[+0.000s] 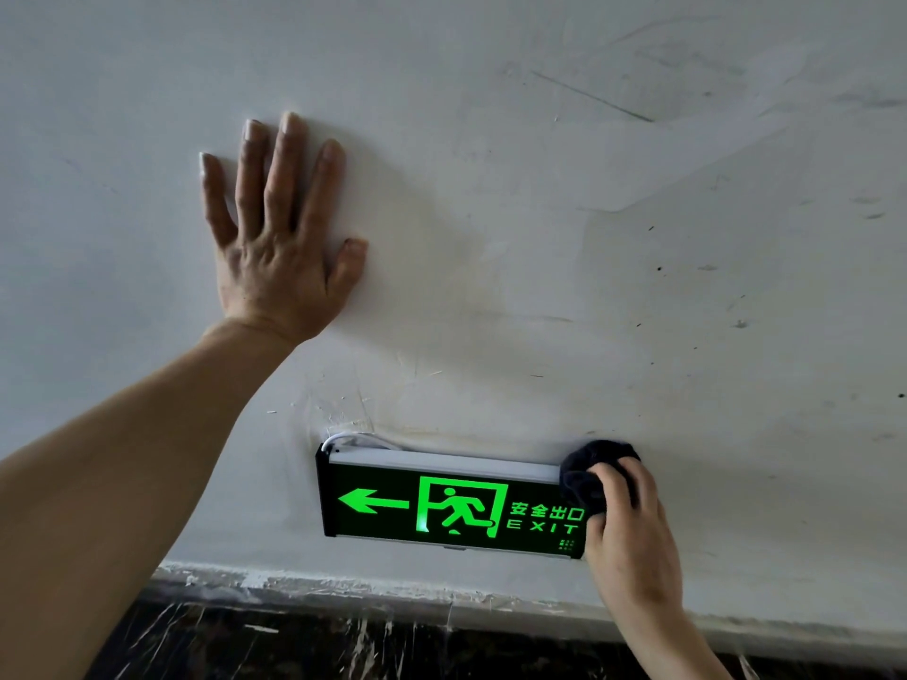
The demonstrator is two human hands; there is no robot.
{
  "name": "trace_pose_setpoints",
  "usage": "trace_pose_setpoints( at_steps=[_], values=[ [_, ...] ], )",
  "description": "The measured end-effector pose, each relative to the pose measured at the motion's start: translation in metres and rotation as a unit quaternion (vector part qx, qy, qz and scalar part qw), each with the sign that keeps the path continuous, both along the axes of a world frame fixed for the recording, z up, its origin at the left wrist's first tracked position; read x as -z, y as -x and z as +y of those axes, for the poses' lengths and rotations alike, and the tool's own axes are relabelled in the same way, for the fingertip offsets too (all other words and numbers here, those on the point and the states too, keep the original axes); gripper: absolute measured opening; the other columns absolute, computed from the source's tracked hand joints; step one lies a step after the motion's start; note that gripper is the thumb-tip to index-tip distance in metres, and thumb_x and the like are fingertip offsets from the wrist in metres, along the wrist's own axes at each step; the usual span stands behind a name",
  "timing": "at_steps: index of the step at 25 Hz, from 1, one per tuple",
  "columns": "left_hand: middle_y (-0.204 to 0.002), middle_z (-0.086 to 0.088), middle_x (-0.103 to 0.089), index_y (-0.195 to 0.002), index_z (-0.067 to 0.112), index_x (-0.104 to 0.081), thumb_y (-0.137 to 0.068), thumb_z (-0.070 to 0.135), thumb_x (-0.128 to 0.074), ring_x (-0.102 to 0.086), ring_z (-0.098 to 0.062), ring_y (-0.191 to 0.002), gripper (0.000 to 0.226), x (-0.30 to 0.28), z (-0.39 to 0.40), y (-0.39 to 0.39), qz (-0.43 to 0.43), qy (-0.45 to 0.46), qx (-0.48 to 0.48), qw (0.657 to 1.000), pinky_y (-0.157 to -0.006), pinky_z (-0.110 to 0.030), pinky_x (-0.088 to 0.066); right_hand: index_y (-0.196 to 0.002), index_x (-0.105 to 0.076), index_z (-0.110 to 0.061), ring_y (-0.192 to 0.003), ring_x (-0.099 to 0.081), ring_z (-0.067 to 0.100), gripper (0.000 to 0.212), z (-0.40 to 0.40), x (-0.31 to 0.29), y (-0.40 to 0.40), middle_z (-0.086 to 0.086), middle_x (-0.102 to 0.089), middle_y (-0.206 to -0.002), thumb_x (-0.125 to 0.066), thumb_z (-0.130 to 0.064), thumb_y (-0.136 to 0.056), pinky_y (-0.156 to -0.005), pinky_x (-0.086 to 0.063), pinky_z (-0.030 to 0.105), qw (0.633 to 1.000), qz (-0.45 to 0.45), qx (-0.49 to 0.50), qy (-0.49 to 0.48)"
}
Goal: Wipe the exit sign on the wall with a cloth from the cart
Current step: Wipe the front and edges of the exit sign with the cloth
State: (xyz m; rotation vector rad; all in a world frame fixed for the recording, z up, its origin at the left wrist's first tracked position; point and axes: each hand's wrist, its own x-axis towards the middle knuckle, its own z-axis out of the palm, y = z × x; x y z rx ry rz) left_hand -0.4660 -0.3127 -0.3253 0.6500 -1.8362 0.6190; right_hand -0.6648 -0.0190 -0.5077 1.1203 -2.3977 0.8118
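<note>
A black exit sign (pixel 441 503) with a glowing green arrow, running figure and the word EXIT hangs low on the white wall (pixel 540 238). My right hand (pixel 630 532) grips a bunched dark cloth (pixel 586 471) and presses it against the sign's upper right corner, hiding that end. My left hand (pixel 280 238) lies flat on the wall above and left of the sign, fingers spread, holding nothing.
A white cable (pixel 353 438) loops out of the wall at the sign's top left. Below the sign runs a dark marbled skirting band (pixel 343 640) with paint splashes. The wall is scuffed and marked.
</note>
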Motion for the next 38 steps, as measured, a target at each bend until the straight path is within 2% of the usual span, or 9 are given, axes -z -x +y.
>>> trace_pose_setpoints(
  at_steps=[4,10,15,18,24,27,30,34,38],
  values=[
    [-0.156,-0.022,-0.025,-0.152,0.021,-0.018,-0.095,0.050,-0.033,-0.017,-0.043,-0.144,0.065,0.000,0.000,0.001,0.002,0.000,-0.005,1.000,-0.114,-0.063,-0.007,-0.119,-0.051,-0.010,-0.087,-0.064,0.041,0.057,-0.005,0.003,-0.006,0.012,-0.043,-0.133,-0.069,0.010,-0.070,-0.061,-0.045,0.032,0.988,-0.110,0.038,0.103],
    [-0.156,-0.022,-0.025,-0.153,0.022,-0.017,-0.095,0.049,-0.034,-0.017,-0.044,-0.144,0.066,-0.001,0.000,0.000,0.001,0.001,-0.005,1.000,-0.114,-0.063,-0.006,-0.125,-0.045,-0.016,-0.084,-0.050,0.020,0.062,-0.007,0.004,-0.006,0.012,-0.043,-0.129,-0.077,-0.004,-0.073,-0.074,-0.045,0.032,0.950,-0.234,0.061,0.195],
    [-0.156,-0.022,-0.026,-0.152,0.021,-0.019,-0.095,0.048,-0.035,-0.019,-0.044,-0.143,0.066,-0.001,0.000,0.001,0.005,0.009,-0.006,1.000,-0.114,-0.063,-0.007,-0.127,-0.044,-0.011,-0.101,-0.057,0.033,0.059,-0.010,0.011,-0.005,0.015,-0.050,-0.127,-0.074,-0.006,-0.077,-0.080,-0.046,0.037,0.928,-0.267,0.083,0.245],
    [-0.156,-0.021,-0.026,-0.152,0.022,-0.018,-0.095,0.049,-0.035,-0.018,-0.043,-0.144,0.066,0.000,-0.001,0.000,0.005,0.009,-0.007,1.000,-0.114,-0.062,-0.006,-0.126,-0.043,-0.013,-0.099,-0.059,0.033,0.056,-0.009,0.017,-0.001,0.014,-0.057,-0.118,-0.072,-0.006,-0.078,-0.077,-0.044,0.034,0.909,-0.306,0.088,0.268],
    [-0.156,-0.022,-0.027,-0.152,0.021,-0.017,-0.095,0.049,-0.036,-0.019,-0.044,-0.143,0.067,0.000,-0.001,0.001,0.006,0.013,-0.008,1.000,-0.114,-0.062,-0.007,-0.126,-0.041,-0.018,-0.086,-0.055,0.026,0.054,-0.006,0.030,0.002,0.006,-0.058,-0.105,-0.067,-0.003,-0.080,-0.073,-0.040,0.032,0.889,-0.346,0.090,0.286],
    [-0.155,-0.023,-0.028,-0.152,0.020,-0.020,-0.095,0.049,-0.036,-0.020,-0.044,-0.143,0.066,0.000,-0.002,0.001,0.008,0.016,-0.014,1.000,-0.114,-0.063,-0.009,-0.125,-0.042,-0.021,-0.093,-0.056,0.030,0.054,-0.003,0.051,-0.001,0.006,-0.057,-0.106,-0.066,-0.004,-0.080,-0.077,-0.038,0.034,0.875,-0.386,0.116,0.269],
    [-0.154,-0.023,-0.029,-0.151,0.019,-0.021,-0.095,0.048,-0.036,-0.021,-0.044,-0.142,0.066,0.003,-0.003,0.001,0.010,0.024,-0.020,0.999,-0.114,-0.062,-0.009,-0.128,-0.042,-0.017,-0.106,-0.056,0.036,0.056,0.003,0.080,-0.004,0.014,-0.058,-0.118,-0.067,-0.002,-0.080,-0.082,-0.040,0.038,0.877,-0.416,0.112,0.215],
    [-0.154,-0.024,-0.031,-0.151,0.020,-0.020,-0.094,0.049,-0.036,-0.021,-0.044,-0.142,0.066,0.001,-0.008,0.004,0.017,0.043,-0.024,0.999,-0.116,-0.056,-0.004,-0.126,-0.042,-0.016,-0.104,-0.056,0.036,0.054,0.000,0.097,-0.002,0.016,-0.058,-0.118,-0.065,0.000,-0.080,-0.081,-0.040,0.038,0.867,-0.442,0.134,0.186],
    [-0.153,-0.024,-0.032,-0.151,0.019,-0.022,-0.095,0.050,-0.034,-0.022,-0.044,-0.141,0.065,0.003,-0.011,0.005,0.021,0.050,-0.031,0.998,-0.115,-0.059,-0.007,-0.124,-0.042,-0.016,-0.102,-0.057,0.038,0.054,-0.004,0.110,-0.002,0.019,-0.059,-0.116,-0.065,0.001,-0.079,-0.084,-0.042,0.042,0.862,-0.452,0.145,0.180]
  ],
)
